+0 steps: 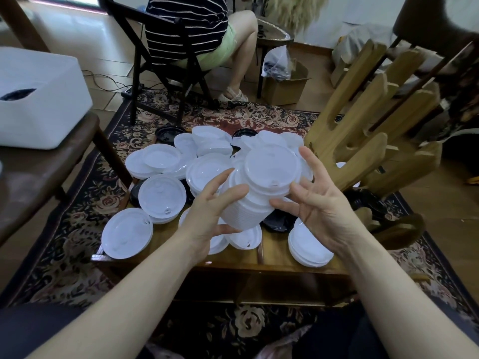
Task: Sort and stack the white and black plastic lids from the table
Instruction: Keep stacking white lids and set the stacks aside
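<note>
I hold a tall, tilted stack of white lids (255, 195) above the low wooden table (274, 257). My left hand (207, 213) grips its lower left side, fingers and thumb curled round it. My right hand (316, 200) touches the stack's right side, its fingers spread and its thumb against the lids. Loose white lids (127, 233) and short white piles (308, 242) cover the table. Black lids (276, 222) lie partly hidden under the white ones, and more black lids (167, 133) sit at the far edge.
A wooden rack (368, 136) leans at the table's right. A dark wooden chair with a white box (39, 99) stands on the left. A person sits on a folding chair (166, 66) beyond the table, near a cardboard box (285, 86). A patterned rug covers the floor.
</note>
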Available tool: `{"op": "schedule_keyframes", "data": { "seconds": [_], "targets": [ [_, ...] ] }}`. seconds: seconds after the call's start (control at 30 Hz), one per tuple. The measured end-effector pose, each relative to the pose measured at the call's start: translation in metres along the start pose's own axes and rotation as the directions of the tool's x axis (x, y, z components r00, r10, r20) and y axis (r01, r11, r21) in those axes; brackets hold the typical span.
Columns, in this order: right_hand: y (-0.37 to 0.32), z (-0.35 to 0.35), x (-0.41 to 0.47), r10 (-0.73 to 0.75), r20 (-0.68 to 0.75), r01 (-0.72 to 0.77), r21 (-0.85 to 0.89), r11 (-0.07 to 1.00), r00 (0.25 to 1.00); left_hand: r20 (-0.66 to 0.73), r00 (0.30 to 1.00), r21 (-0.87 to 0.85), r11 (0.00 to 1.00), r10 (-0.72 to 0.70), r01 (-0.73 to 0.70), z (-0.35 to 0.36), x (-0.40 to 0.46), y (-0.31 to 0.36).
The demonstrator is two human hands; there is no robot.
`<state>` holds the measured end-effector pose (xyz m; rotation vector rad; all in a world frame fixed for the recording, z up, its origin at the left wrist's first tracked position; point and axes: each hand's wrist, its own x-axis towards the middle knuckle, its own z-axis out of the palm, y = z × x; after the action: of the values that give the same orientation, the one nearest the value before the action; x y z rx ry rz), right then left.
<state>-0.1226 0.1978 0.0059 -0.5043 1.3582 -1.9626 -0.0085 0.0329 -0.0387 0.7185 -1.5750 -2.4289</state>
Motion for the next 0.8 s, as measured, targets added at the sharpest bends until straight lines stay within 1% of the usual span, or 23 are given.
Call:
{"op": "schedule_keyframes", "data": {
  "seconds": [0.1,0.2,0.27,0.33,0.4,0.5,0.57,0.63,0.73,0.8],
  "targets": [
    [0.000,-0.002,0.002,-0.053,0.072,0.071,-0.272,0.960,0.996,0.001,1.000,-0.008,1.000,0.014,-0.014,0.000,0.000,0.001],
    [-0.002,-0.005,0.003,-0.058,0.045,0.072,-0.469,0.880,0.997,0.028,0.999,0.009,1.000,0.018,-0.019,0.000,-0.002,0.003],
    [-0.003,-0.008,0.003,-0.044,0.019,0.047,-0.553,0.832,0.999,0.052,0.998,0.018,1.000,0.023,-0.024,0.000,-0.003,0.005],
    [-0.001,-0.011,0.003,-0.020,-0.001,0.015,-0.600,0.800,1.000,0.077,0.997,0.024,0.999,0.028,-0.030,0.001,-0.003,0.006],
    [-0.001,-0.011,0.001,0.001,0.005,0.002,-0.579,0.815,1.000,0.101,0.995,0.018,0.999,0.026,-0.028,0.003,-0.004,0.006],
    [-0.001,-0.008,0.000,-0.012,0.065,0.045,-0.528,0.848,0.998,0.136,0.990,0.018,1.000,0.022,-0.024,0.004,-0.006,0.006],
    [0.000,-0.007,0.001,-0.015,0.114,0.073,-0.527,0.846,0.993,0.148,0.989,0.021,0.999,0.025,-0.029,0.004,-0.006,0.006],
    [0.000,-0.006,0.002,-0.010,0.126,0.078,-0.548,0.833,0.992,0.148,0.989,0.016,1.000,0.023,-0.025,0.004,-0.006,0.005],
    [0.003,-0.003,0.002,-0.026,0.057,0.055,-0.609,0.792,0.998,0.144,0.989,0.002,1.000,0.019,-0.020,0.004,-0.006,0.004],
    [0.008,0.001,0.001,-0.073,-0.002,0.053,-0.668,0.742,0.997,0.130,0.991,-0.017,1.000,0.022,-0.020,0.005,-0.005,0.003]
  ]
}}
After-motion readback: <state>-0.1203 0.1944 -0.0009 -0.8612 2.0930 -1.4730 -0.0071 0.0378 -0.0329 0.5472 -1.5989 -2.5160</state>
